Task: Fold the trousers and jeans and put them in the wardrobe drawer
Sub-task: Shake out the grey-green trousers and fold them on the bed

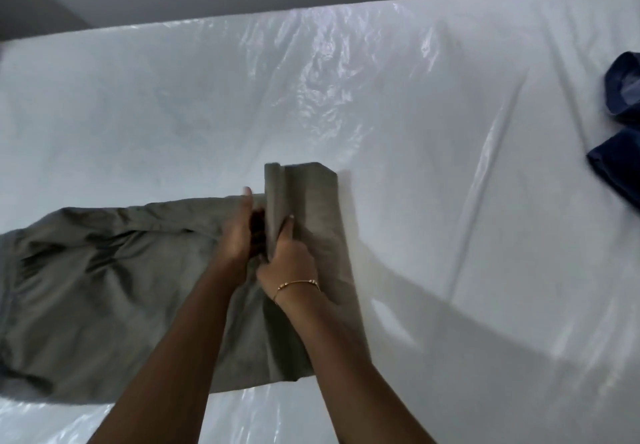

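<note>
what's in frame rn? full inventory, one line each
trousers: 1, grey-green, lying across the mattress at left and centre, one end raised in a fold at centre
jeans: dark blue denim, bunched at the right edge, partly cut off; count unclear
mattress: 1, white, under clear plastic wrap, fills most of the view
bracelet: 1, gold, on the right wrist
left hand: 1, on the trousers at the fold
right hand: 1, grips the folded trouser fabric

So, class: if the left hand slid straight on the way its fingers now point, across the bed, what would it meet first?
The left hand points away from the person, over the olive trousers. Just past its fingertips the fabric ends, then only the plastic-covered mattress up to its far edge. The way looks free, though depth is unclear.
</note>
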### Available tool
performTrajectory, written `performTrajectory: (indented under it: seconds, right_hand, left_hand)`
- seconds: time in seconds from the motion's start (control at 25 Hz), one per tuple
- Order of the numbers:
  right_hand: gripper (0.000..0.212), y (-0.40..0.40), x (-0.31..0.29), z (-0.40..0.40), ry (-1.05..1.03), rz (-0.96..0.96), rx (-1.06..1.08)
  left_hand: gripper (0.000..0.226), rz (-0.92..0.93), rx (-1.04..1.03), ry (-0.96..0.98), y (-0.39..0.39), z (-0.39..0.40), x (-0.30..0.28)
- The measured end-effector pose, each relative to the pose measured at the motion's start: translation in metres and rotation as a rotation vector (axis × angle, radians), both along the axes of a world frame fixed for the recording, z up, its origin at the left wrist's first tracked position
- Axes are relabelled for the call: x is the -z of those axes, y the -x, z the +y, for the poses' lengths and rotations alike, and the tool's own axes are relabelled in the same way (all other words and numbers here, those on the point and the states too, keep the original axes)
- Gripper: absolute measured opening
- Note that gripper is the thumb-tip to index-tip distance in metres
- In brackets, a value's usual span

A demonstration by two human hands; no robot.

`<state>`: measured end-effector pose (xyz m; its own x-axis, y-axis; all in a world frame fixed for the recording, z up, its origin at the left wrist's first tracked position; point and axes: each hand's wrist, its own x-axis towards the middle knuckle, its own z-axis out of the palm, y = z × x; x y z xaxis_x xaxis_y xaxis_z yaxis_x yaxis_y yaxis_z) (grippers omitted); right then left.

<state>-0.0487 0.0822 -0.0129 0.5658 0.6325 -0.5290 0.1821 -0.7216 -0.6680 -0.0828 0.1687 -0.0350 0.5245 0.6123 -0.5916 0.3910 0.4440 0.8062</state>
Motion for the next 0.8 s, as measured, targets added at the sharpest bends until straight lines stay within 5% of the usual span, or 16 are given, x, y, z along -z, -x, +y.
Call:
performTrajectory:
  seconds: [0.12, 0.2, 0.28, 0.4, 0.48, 0.68, 0.8]
  right_hand:
    - [0.070, 0.019, 0.018, 0.001, -0.047, -0.113, -0.007]
    - [0.054, 0.028, 0.031, -0.008, -0.167, -0.548, 0.094]
    - [0.052, 0.028, 0.046, -0.013, -0.075, -0.756, 0.121]
    - [0.057, 0.025, 0.071, -0.021, 0.177, -0.847, 0.040]
    - [0.056, 0.025, 0.082, -0.022, 0.215, -0.857, 0.025]
    - [0.044, 0.027, 0.088, -0.018, 0.159, -0.907, 0.086]
    - [0.049, 0.013, 0.067, -0.026, 0.216, -0.737, 0.414]
  left_hand:
    - [0.036, 0.183, 0.049, -0.355, 0.018, 0.006, 0.016]
    - [0.025, 0.302, 0.113, -0.600, 0.022, 0.006, 0.019]
    - [0.037, 0.447, 0.167, -0.882, 0.028, 0.007, 0.017]
    - [0.052, 0.405, 0.459, -1.292, 0.034, 0.005, 0.030]
    - [0.073, 0.439, 0.732, -1.276, 0.041, 0.006, 0.043]
    - [0.102, 0.610, 0.941, -1.232, 0.045, 0.011, 0.057]
    - [0.099, 0.676, 0.975, -1.230, 0.046, 0.011, 0.051]
